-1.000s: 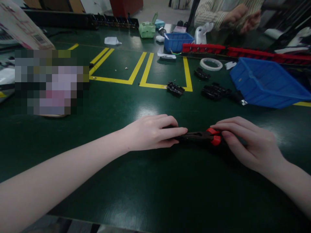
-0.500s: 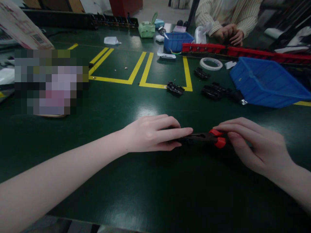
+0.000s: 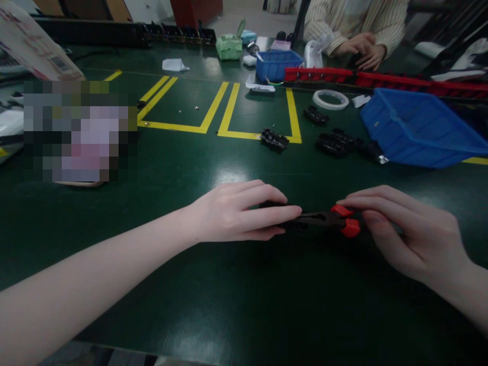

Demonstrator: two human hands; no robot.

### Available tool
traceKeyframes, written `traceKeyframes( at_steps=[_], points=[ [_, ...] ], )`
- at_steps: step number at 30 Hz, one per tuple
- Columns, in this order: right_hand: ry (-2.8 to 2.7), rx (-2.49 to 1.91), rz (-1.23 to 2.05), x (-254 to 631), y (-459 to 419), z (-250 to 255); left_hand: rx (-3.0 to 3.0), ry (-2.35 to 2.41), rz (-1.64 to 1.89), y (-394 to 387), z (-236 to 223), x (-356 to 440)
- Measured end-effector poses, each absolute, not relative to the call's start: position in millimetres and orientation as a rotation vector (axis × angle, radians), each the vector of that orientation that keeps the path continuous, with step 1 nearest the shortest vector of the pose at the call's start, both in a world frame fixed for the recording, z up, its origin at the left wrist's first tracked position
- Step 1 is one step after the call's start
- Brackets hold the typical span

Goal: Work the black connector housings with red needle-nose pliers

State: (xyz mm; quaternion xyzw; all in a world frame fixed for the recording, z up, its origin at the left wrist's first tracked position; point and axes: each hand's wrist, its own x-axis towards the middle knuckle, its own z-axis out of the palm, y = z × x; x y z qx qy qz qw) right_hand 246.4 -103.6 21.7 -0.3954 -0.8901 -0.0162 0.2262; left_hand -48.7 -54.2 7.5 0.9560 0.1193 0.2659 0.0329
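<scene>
My right hand (image 3: 412,229) is closed around the handles of red-handled pliers (image 3: 328,218), whose dark jaws point left. Under the fingers of my left hand (image 3: 236,211) lies a black plastic part (image 3: 299,225), mostly covered, which the left fingers grip against the table. The plier tips reach in at that part beside my left index finger. What exactly the tips touch is hidden. Beyond my hands, a black moulded part (image 3: 274,139) rests on the yellow tape, with more black parts (image 3: 337,142) to its right.
A tilted blue bin (image 3: 423,127) stands at the right, near a roll of white tape (image 3: 330,99). Farther back are a small blue basket (image 3: 278,66), a red rail (image 3: 392,81) and a green pack (image 3: 229,47). Across the table, a person's hands (image 3: 362,51) rest together.
The pliers and my right hand have shifted slightly right and down. My left hand keeps nearly the same place. The other person's hands have moved a little.
</scene>
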Motion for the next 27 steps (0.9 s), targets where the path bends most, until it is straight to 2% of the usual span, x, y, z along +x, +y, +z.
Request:
traceKeyframes(
  at_steps=[16, 27],
  points=[
    [-2.403, -1.041, -0.136, 241.8, -106.5, 28.0, 3.049, 0.250, 1.017, -54.2, 6.8, -48.8],
    [-2.413, -1.084, -0.168, 250.4, -102.0, 31.6, 3.123, 0.340, 0.990, -54.9, 6.9, -50.1]
  ],
)
